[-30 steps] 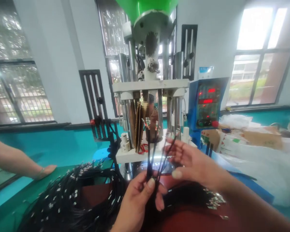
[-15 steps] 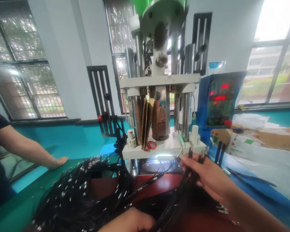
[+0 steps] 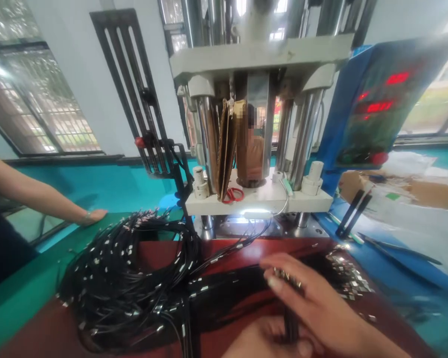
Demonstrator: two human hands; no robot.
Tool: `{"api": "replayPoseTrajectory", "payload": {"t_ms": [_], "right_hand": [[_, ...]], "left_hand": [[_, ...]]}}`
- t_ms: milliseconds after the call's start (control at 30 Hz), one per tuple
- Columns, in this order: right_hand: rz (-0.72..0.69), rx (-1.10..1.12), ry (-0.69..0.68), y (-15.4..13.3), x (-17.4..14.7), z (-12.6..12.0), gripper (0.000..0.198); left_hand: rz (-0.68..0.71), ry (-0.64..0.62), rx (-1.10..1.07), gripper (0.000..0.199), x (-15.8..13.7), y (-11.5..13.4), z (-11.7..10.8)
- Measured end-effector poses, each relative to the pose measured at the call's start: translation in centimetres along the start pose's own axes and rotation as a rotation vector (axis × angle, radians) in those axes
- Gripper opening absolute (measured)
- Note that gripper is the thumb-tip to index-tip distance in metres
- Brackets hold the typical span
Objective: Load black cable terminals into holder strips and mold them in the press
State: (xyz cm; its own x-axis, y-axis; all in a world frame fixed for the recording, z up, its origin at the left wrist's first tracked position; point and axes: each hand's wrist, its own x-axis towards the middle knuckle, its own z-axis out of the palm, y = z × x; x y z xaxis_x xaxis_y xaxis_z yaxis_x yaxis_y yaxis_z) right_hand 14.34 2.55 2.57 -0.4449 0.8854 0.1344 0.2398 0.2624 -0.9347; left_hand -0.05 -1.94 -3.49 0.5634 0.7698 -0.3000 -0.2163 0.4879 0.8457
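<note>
A tall press machine (image 3: 257, 124) with steel columns stands at the back of the bench (image 3: 30, 298), its white base plate carrying red scissors (image 3: 233, 195). A blue control box (image 3: 373, 99) with red digits sits to its right. A big tangled heap of black wires (image 3: 127, 278) with metal tips covers the red mat (image 3: 59, 333) in front. At the far left another person's hand (image 3: 93, 216) rests flat on the bench edge. Low in view, the right hand (image 3: 317, 308) has its grip clenched around a small bundle of wires (image 3: 289, 298), metal ends poking out by the fingertips. The left hand (image 3: 269, 343), just beneath, pinches the same bundle lower down.
</note>
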Motion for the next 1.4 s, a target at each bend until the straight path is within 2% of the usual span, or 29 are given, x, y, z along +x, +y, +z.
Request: {"api": "replayPoseTrajectory", "payload": {"t_ms": [100,167,233,267,333,400,533,667,767,867,933,1067,1200,1300,1400], "right_hand": [[-0.046,-0.182,-0.149,0.4,0.8,-0.2,0.031],[-0.089,-0.324,-0.131,1.7,3.0,-1.2,0.033],[-0.158,-0.673,-0.036,3.7,6.2,-2.5,0.031],[-0.158,-0.86,-0.039,4.6,7.8,-3.0,0.026],[-0.149,-0.985,-0.068,6.2,10.7,-3.5,0.015],[-0.14,-1.017,-0.089,7.1,12.2,-3.4,0.012],[-0.137,-1.075,-0.143,6.5,11.2,-3.5,0.014],[-0.087,-1.149,-0.19,4.0,8.0,-6.0,0.017],[0.029,-0.96,-0.267,2.4,5.2,-7.9,0.022],[0.268,-0.481,-0.312,2.6,2.0,-7.9,0.028],[0.381,-0.198,-0.253,3.5,-0.2,-6.7,0.033],[0.476,0.188,-0.021,4.9,-4.1,-2.9,0.052],[0.514,0.369,0.033,4.4,-5.8,0.2,0.062],[0.476,0.392,0.126,3.4,-5.7,1.6,0.065],[0.434,0.355,0.205,2.7,-5.2,2.5,0.066]], "left_hand": [[0.035,0.095,-0.243,0.042,0.4,-0.5,0.4],[-0.018,0.128,-0.376,0.047,0.8,-0.7,0.4],[-0.06,0.173,-0.421,0.044,1.3,-0.4,0.2],[-0.066,0.2,-0.419,0.037,1.5,-0.1,0.1],[-0.041,0.278,-0.414,0.024,1.8,0.9,-0.1],[-0.004,0.336,-0.409,0.022,1.8,1.7,-0.2],[0.051,0.347,-0.416,0.025,0.4,2.0,0.0],[0.07,0.336,-0.406,0.026,-1.2,1.7,0.0],[0.086,0.371,-0.372,0.025,-1.5,1.8,-0.1],[0.077,0.394,-0.342,0.023,-1.3,2.0,-0.1],[0.078,0.397,-0.329,0.026,-1.4,2.1,0.0],[0.061,0.408,-0.275,0.029,-2.1,2.1,0.7],[0.009,0.427,-0.22,0.03,-2.4,2.0,1.0],[-0.043,0.359,-0.241,0.029,-2.6,1.9,1.1],[-0.03,0.359,-0.273,0.026,-2.9,2.0,1.4]]}}
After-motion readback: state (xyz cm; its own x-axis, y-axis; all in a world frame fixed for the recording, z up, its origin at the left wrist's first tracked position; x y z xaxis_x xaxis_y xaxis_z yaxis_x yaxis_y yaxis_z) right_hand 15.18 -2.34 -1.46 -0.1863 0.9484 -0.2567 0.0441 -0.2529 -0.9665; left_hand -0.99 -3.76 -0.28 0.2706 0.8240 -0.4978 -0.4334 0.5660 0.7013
